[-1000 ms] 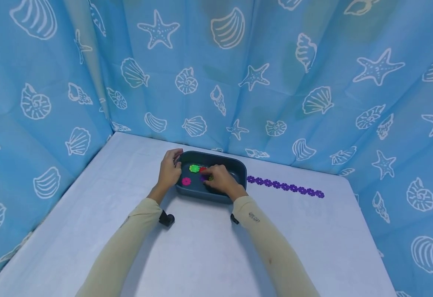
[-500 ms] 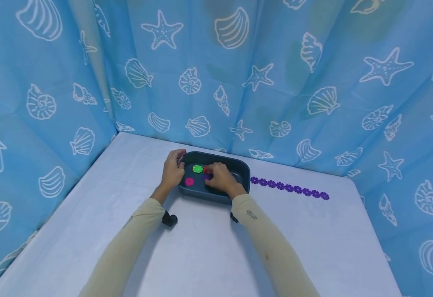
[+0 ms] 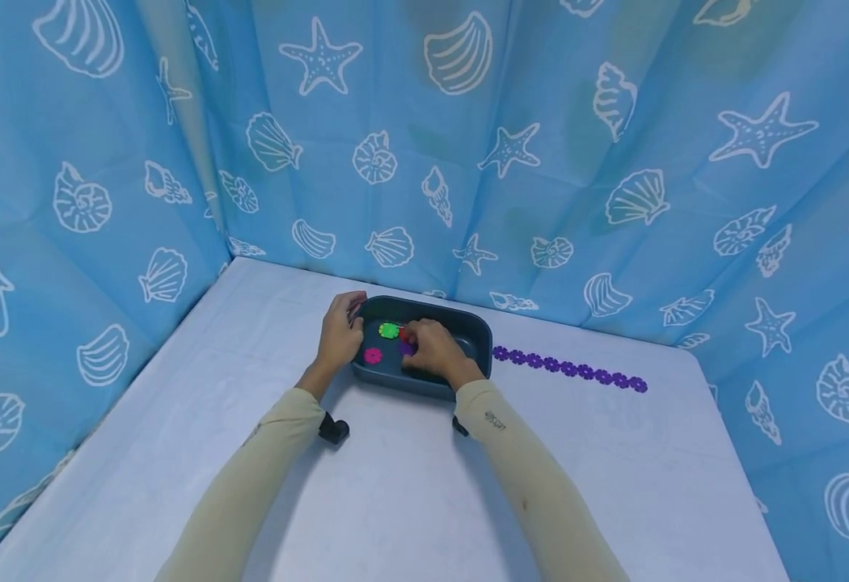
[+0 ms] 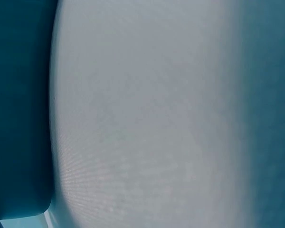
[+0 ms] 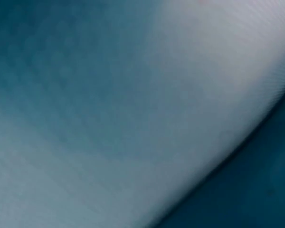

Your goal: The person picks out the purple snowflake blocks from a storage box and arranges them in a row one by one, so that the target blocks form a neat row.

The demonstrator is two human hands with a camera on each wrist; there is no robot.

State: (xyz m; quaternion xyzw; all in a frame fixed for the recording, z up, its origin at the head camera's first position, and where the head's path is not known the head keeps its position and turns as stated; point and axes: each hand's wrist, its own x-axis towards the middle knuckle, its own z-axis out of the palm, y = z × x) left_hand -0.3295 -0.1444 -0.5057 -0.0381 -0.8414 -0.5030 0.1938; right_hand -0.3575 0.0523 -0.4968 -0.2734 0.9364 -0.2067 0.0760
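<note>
A dark blue-grey plastic bin (image 3: 419,390) stands on the white table. My left hand (image 3: 337,333) holds its left end, the thumb over the rim and the fingers outside. My right hand (image 3: 433,347) reaches down into the bin with bent fingers. At its fingertips lie a purple flower-shaped disc (image 3: 406,348) and a red piece (image 3: 403,332), partly covered by the fingers. Whether the fingers pinch either piece is hidden. A green and yellow flower disc (image 3: 389,331) and a pink one (image 3: 373,356) lie in the bin's left part.
A straight chain of several purple flower discs (image 3: 568,369) extends rightward from beside the bin. Blue curtains (image 3: 424,145) with white shells hang behind the table (image 3: 395,485). Both wrist views show mostly blurred pale surface and dark blue areas.
The right hand's fingers have shifted slightly among the discs, and a greenish piece seen by them earlier is now out of sight. The left hand keeps its hold. The head view has turned slightly.
</note>
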